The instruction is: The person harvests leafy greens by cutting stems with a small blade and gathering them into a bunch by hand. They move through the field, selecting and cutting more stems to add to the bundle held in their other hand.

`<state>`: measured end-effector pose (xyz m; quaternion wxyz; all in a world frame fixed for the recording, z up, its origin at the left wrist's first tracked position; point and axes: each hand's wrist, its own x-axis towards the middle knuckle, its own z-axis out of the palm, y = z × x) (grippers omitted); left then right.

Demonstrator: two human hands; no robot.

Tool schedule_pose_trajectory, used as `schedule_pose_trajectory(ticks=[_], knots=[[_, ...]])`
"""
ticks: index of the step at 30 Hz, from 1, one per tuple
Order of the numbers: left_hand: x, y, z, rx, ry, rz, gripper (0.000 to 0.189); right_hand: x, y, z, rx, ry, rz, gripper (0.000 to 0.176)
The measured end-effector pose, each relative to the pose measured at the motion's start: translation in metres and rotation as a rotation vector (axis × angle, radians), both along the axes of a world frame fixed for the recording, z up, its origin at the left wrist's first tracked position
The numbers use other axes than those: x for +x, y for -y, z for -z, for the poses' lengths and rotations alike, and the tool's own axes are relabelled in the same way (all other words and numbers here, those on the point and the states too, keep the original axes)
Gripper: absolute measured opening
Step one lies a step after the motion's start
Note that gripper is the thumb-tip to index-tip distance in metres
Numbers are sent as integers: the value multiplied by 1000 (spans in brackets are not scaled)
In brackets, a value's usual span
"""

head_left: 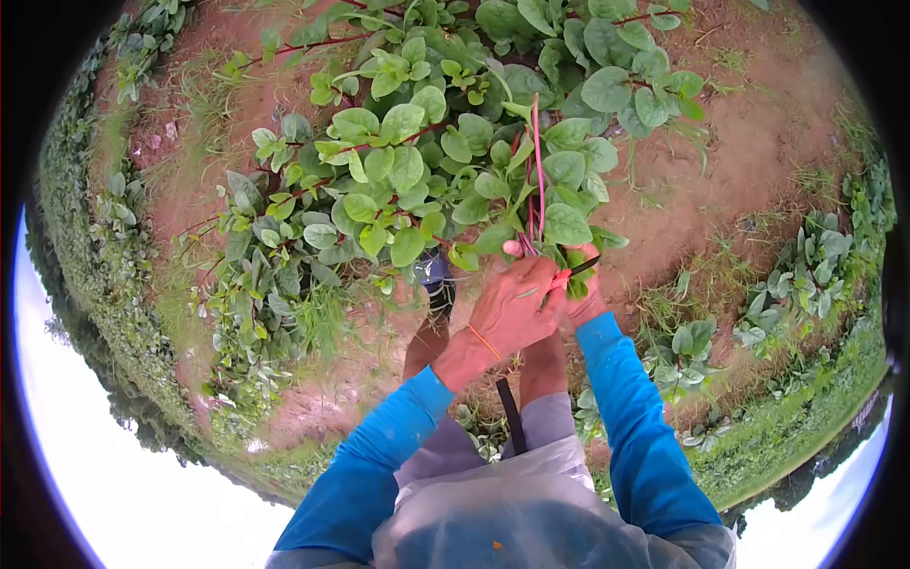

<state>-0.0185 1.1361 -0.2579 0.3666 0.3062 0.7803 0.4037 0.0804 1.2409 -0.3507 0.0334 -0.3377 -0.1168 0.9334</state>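
Observation:
In front of me grows a leafy Malabar spinach plant [403,161] with red stems and thick oval leaves. My two hands meet at its near edge. My left hand [512,308], an orange band round its wrist, is closed on a small knife [585,266] with a reddish handle. The knife's dark blade points up and right, across my right hand. Partly hidden behind the blade and leaves, my right hand [590,296] is closed round the lower part of several cut-looking spinach stems [538,175], which stand upright above the fingers. The fingers overlap there, so the exact grips are partly hidden.
Bare reddish soil [701,199] with grass tufts lies to the right. More spinach plants [801,275] grow at the right, with another leafy row [114,218] at the left. My foot [433,275] stands under the near leaves. A translucent plastic apron [493,493] covers my lap.

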Motion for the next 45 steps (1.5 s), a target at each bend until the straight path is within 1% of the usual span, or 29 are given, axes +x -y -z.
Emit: schedule_pose_trajectory(ticks=[1,2,3,5,6,7,8,9,10,12,13,16,20,22,23,25,27,29,30,31,33,35,37,39,40,41,43,44,45], knots=[[4,0,-4,-54,10,-29,11,-3,-9,-4,-147,-134,-147,57],[8,0,-8,-107,23,-57,11,0,-13,1,-158,-136,-160,57],[14,-1,-11,-172,17,-31,15,4,-16,5,-311,-87,-74,53],[23,-2,-11,-136,45,-39,18,11,-19,14,-566,15,82,44],[25,-3,-12,-94,74,-29,22,12,-24,8,-572,19,71,44],[22,-2,-8,-1,103,-20,24,13,-32,2,-647,9,38,40],[19,-1,-4,-4,105,-26,24,15,-40,-1,-721,0,9,38],[13,0,0,-16,243,-176,24,22,-47,7,-569,20,-43,41],[7,-1,6,-28,380,-328,26,28,-54,12,-571,27,-48,41],[0,5,46,-141,422,-493,33,39,-67,24,-722,-121,48,44],[-5,3,63,-179,502,-585,36,52,-74,40,-669,-98,58,42],[-30,-14,105,-277,839,-786,38,54,-86,39,-677,-68,68,40],[-57,-46,149,-248,725,-839,37,58,-94,38,-678,-31,-6,40],[-66,-51,169,-424,896,-580,36,60,-96,37,-690,-38,-12,41],[-63,-48,177,-537,1120,-490,39,62,-96,35,-700,-44,-14,42],[-38,-31,146,-566,949,-359,40,77,-103,35,-716,-69,-20,43],[0,7,105,-353,1027,-514,40,88,-107,26,-714,-75,2,44],[21,45,55,-316,1062,-688,38,96,-105,9,-691,-67,46,44],[27,66,32,-271,955,-796,37,95,-104,1,-655,-51,84,43],[26,85,15,-221,847,-899,36,92,-104,-7,-665,-73,100,43],[-7,108,-18,-217,612,-1142,33,83,-101,-10,-653,-110,125,44],[-58,114,-35,-31,435,-1197,34,67,-94,-13,-646,-154,142,45],[-116,93,-38,-15,256,-1038,37,40,-85,-12,-585,-188,182,49],[-162,60,-29,-17,223,-934,36,8,-74,-11,-576,-245,184,50],[-176,47,-21,4,266,-854,30,-5,-67,-10,-569,-267,184,52],[-183,37,-7,-59,137,-740,21,-18,-60,-7,-553,-257,182,52],[-170,13,8,-137,-175,-539,16,-44,-51,-5,-548,-234,133,51],[-154,-4,-1,-151,-203,-470,17,-54,-47,-2,-546,-203,91,50],[-133,-20,-14,-170,-227,-402,17,-63,-43,3,-590,-280,56,47]])
